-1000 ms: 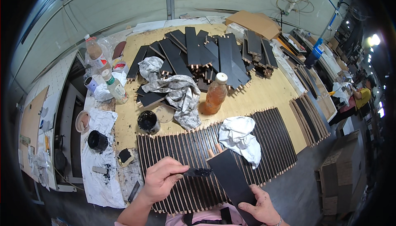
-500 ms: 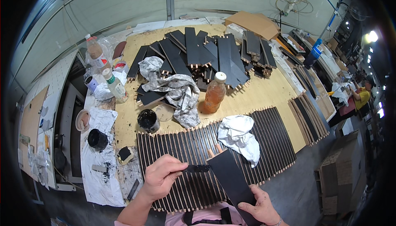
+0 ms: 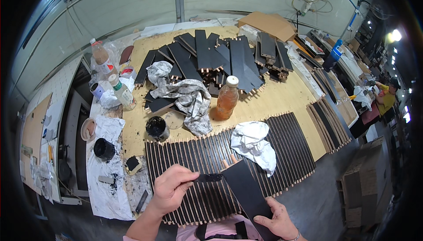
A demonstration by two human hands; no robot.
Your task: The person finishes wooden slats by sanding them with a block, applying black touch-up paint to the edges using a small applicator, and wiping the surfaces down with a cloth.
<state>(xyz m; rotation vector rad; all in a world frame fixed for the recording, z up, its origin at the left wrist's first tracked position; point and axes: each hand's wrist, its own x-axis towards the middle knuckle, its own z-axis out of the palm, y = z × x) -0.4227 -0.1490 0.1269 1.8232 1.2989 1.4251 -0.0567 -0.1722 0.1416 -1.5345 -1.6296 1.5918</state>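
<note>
My left hand (image 3: 172, 190) pinches tool (image 3: 209, 178); right hand (image 3: 280, 221) grips board (image 3: 245, 189) by near end; tool tip at board's left edge.

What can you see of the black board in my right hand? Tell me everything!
The black board is long, flat and smooth-looking, with pale, wooden-looking pegs sticking out of its far end. It slants over the row of dark strips, far end to the left. Your right hand grips it near the lower end, thumb on top. The dark blade reaches its left edge; whether they touch is unclear.
</note>
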